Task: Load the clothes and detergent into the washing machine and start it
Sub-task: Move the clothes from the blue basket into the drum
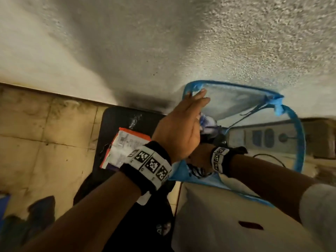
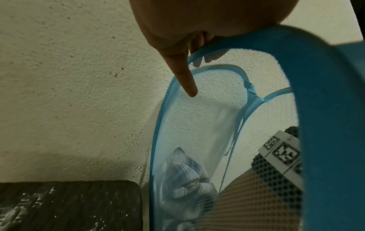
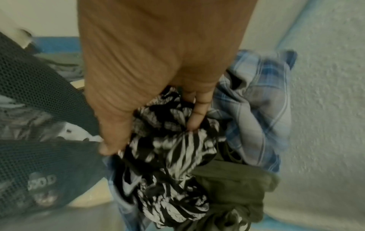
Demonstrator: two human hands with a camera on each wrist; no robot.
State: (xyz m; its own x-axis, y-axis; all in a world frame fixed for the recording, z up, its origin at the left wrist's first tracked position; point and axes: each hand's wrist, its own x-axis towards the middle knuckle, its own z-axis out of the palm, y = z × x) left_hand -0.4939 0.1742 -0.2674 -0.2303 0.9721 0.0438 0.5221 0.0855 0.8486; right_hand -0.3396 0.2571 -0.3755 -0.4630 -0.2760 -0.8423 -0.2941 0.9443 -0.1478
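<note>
Left hand [image 1: 179,128]: raised at the rim of the blue mesh laundry basket [image 1: 298,135]. In the left wrist view the index finger points out straight along the blue rim while the other fingers curl over the rim band, holding it. Right hand [image 3: 150,75]: reaching down inside the basket, thumb and fingers closed on a black-and-white patterned garment [image 3: 173,157], bunched in its grip. A blue plaid shirt [image 3: 256,103] lies at 3 o'clock of that garment, touching it; an olive-green cloth [image 3: 233,187] lies at 5 o'clock. Clothes are in the basket, which stands against the textured wall [image 1: 127,42]. A detergent packet [image 1: 125,148] with an orange edge rests on a black mat [image 1: 116,120] at 9 o'clock of the basket. Both wrists carry marker bands.
</note>
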